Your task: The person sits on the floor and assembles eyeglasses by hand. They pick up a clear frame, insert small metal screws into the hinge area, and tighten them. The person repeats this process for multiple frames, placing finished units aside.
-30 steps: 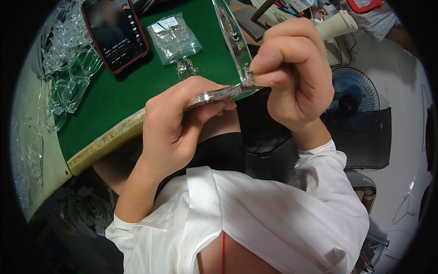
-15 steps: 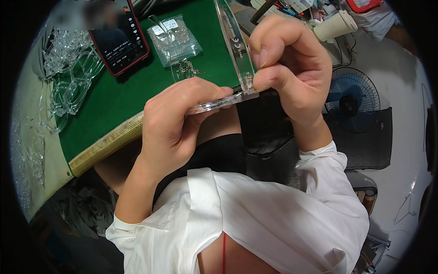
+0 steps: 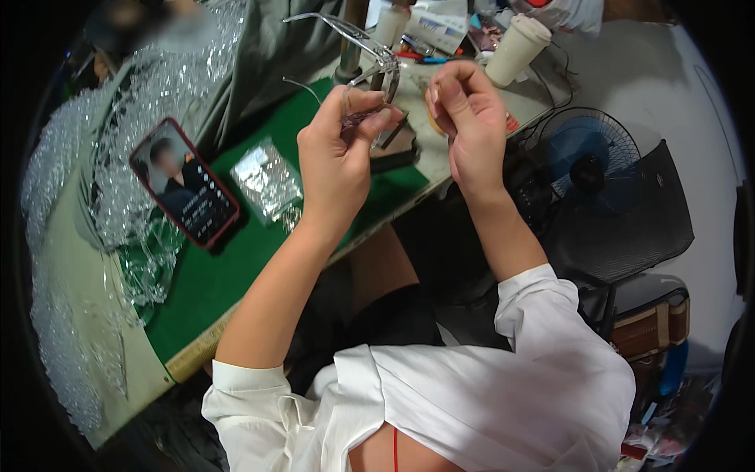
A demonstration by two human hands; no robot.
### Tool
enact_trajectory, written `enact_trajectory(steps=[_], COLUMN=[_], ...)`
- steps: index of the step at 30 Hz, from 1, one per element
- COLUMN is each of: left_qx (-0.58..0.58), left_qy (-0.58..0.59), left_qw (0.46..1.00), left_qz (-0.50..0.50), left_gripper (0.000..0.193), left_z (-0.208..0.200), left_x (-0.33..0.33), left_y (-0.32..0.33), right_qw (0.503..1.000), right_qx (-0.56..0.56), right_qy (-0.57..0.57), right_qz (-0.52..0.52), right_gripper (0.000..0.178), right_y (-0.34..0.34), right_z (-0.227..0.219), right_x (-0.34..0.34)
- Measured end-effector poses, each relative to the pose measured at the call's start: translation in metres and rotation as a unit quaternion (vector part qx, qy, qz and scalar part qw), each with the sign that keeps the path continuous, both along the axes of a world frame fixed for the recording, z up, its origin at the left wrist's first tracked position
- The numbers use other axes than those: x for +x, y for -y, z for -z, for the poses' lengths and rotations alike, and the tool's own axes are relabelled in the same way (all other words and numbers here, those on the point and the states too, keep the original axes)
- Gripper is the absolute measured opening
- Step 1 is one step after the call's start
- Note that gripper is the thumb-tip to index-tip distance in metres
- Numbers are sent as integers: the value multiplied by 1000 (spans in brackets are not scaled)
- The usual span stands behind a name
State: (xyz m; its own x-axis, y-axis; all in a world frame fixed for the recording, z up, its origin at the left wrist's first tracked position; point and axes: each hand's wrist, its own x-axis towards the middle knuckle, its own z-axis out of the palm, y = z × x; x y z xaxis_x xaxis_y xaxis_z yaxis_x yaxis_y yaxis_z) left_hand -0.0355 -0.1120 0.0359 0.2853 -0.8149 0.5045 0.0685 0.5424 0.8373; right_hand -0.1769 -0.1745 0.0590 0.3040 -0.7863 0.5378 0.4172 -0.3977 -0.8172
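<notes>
My left hand [image 3: 340, 145] is raised over the far edge of the green mat, its thumb and fingers closed on a pair of clear plastic eyeglasses [image 3: 384, 63]. One temple arm sticks out to the upper left, and part of the frame is hidden behind my fingers. To its right, apart from the eyeglasses, my right hand [image 3: 476, 118] is held up with thumb and fingertips pressed together. An orange-yellow edge shows beside those fingertips. Whether it is in their grip, I cannot tell.
On the green mat [image 3: 204, 295] lie a red-cased phone [image 3: 185, 185] and a clear bag of small metal parts [image 3: 263, 177]. Clear temple pieces [image 3: 157, 236] heap up at the left. A dark block [image 3: 397, 153], a white cup [image 3: 519, 49] and a fan [image 3: 586, 161] are farther right.
Both hands have moved up and away from me. My right hand has come off the eyeglasses, which my left hand now holds alone. The view has shifted, showing more of the table's far side.
</notes>
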Motion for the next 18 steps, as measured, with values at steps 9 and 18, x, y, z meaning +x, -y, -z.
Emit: enact_trajectory(steps=[9, 18], left_qx=[6, 0], left_qy=[14, 22], left_qw=[999, 997], left_qz=[-28, -74], left_gripper=[7, 7], left_z=[-14, -10], left_x=[-16, -12], left_y=[47, 62], right_qw=[998, 951], right_qx=[-3, -220], right_qy=[6, 148], right_qz=[65, 160], right_gripper=[11, 18], right_y=[23, 74], right_z=[-3, -125], right_x=[-32, -26])
